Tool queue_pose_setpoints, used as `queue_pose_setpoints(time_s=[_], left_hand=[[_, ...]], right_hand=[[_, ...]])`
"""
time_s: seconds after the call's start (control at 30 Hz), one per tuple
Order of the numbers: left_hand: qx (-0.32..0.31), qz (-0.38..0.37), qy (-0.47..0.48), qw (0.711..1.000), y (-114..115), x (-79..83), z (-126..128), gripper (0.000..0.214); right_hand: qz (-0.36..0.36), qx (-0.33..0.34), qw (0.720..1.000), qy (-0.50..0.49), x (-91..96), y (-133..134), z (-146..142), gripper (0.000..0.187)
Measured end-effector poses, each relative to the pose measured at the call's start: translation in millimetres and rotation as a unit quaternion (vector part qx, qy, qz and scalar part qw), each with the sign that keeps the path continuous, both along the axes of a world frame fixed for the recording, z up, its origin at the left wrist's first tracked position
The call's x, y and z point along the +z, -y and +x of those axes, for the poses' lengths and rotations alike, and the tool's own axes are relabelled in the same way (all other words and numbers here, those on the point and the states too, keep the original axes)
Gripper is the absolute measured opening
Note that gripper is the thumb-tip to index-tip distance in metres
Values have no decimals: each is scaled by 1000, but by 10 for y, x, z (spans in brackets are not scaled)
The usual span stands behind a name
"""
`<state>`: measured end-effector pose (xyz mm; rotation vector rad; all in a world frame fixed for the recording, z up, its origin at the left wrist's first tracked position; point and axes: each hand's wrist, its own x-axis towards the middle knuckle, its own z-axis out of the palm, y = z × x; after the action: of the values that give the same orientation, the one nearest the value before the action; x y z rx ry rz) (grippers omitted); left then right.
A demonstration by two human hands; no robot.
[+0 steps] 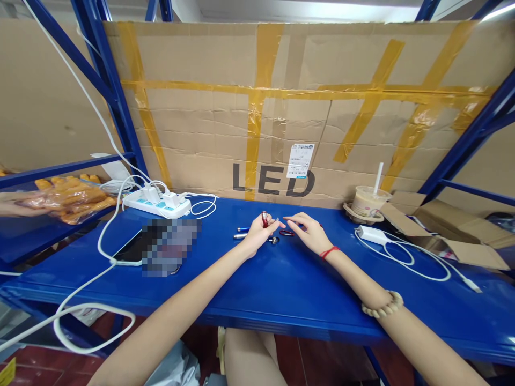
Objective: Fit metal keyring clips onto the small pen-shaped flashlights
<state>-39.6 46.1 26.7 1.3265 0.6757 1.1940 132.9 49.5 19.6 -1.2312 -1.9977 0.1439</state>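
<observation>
My left hand point(257, 234) is closed around a small red cylinder with a silvery end point(264, 219), which stands up out of the fist. A tiny silvery piece shows at that hand's fingertips, too small to name. Just to the right, my right hand point(308, 231) has its fingers stretched toward the left fingertips, with a small gap between the hands; I see nothing in it. Beneath them lies a red carabiner-like loop point(286, 233). A dark, shiny round piece point(275, 240) rests by the left wrist. Beyond the left hand are a blue pen-shaped stick point(243, 229) and a silver one point(240, 236).
On the blue shelf point(257, 289), a power strip point(156, 205) and phone point(131, 249) sit left, beside a blurred-out patch. At right are a drink cup point(368, 202), a white adapter cable point(372, 235) and an open carton point(458, 230). Another person's hand point(32, 203) is at far left.
</observation>
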Motion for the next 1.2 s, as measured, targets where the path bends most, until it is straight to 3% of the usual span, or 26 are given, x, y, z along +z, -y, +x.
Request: queue_pose_setpoints(time_s=[0.1,0.2,0.5,0.63,0.8,0.9,1.03,1.2], left_hand=[[-22,0,-9,1000,18,7,2,38],[-48,-1,-27,998,23,-2,0,38],[-85,0,-52,995,42,8,10,43],[-48,-2,-52,998,-13,-11,4,40],[61,43,-79,994,-176,-107,-80,42],[109,133,-159,972,-213,-130,-140,39],[135,189,-268,935,-226,-142,-172,31],[133,255,-421,860,-245,-172,-196,23]], right_hand=[[-10,61,994,-92,53,36,-53,31],[-37,92,987,-123,64,56,-81,30],[-28,87,986,-138,56,40,-67,29],[7,47,989,-137,72,41,-63,30],[29,24,995,-92,86,49,-51,30],[33,27,996,-75,83,49,-46,29],[33,26,997,-60,71,36,-34,29],[31,32,998,-35,38,10,-3,30]])
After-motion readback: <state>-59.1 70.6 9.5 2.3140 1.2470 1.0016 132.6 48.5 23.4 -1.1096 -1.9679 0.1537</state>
